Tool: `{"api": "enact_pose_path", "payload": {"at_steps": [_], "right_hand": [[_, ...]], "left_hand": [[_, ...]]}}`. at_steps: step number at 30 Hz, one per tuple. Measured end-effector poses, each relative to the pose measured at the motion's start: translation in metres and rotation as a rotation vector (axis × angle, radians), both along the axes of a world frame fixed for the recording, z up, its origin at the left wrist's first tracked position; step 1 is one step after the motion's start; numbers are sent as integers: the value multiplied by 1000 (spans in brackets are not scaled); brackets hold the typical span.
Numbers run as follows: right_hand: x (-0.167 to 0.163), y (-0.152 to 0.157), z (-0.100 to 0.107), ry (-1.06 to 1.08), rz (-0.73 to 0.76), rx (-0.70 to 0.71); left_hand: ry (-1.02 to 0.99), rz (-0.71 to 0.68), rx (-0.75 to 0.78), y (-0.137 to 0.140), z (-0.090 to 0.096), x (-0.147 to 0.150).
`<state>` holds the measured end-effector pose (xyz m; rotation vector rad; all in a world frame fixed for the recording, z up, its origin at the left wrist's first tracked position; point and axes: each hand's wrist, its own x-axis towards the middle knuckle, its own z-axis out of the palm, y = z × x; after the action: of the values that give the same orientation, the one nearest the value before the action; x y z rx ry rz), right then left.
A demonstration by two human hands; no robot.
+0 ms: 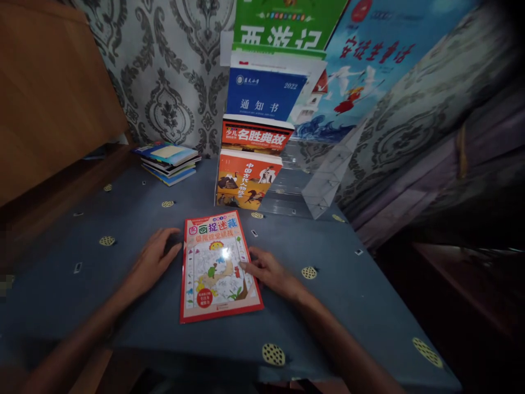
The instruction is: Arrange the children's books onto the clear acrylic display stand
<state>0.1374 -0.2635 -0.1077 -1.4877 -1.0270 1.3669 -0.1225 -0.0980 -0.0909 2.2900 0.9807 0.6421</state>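
A red-bordered children's picture book [221, 273] lies flat on the table in front of me, its drawn cover facing up. My right hand [270, 272] is at the book's right edge, thumb over the cover and fingers along the edge, pinching it lightly; the fingertips are partly hidden. Just off the left edge is my left hand [153, 257], empty, its thumb and fingers apart and pointing toward the book.
Behind the book stands a clear stepped display rack [324, 186] with several books, an orange book [246, 183] lowest. A book stack [168, 158] lies at the back left. The blue tablecloth [135, 213] has pineapple prints. A wooden cabinet [53, 93] borders the left.
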Motion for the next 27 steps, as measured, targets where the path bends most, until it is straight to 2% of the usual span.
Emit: {"api": "enact_pose_path", "payload": {"at_steps": [4,8,10,12,15,17,19,22,27], "right_hand": [[2,-1,14,-283,35,-118],[-5,0,36,-949,18,-139],[-15,6,42,-1149,26,-135],[-31,17,43,-1176,59,-58],[-59,40,32,-1087,198,261],[-75,57,20,-1041,311,411],[-85,72,9,-1038,376,454],[-86,90,-1,-1063,387,468],[-54,98,-6,-1125,313,403]], "left_hand": [[170,-169,159,8,-18,7],[289,-188,251,12,-35,6],[304,-193,268,13,-39,4],[307,-189,278,13,-41,4],[267,-176,287,12,-44,4],[206,-169,276,11,-46,5],[136,-168,250,11,-47,5],[77,-183,218,12,-46,4],[115,-140,169,10,-42,5]]}}
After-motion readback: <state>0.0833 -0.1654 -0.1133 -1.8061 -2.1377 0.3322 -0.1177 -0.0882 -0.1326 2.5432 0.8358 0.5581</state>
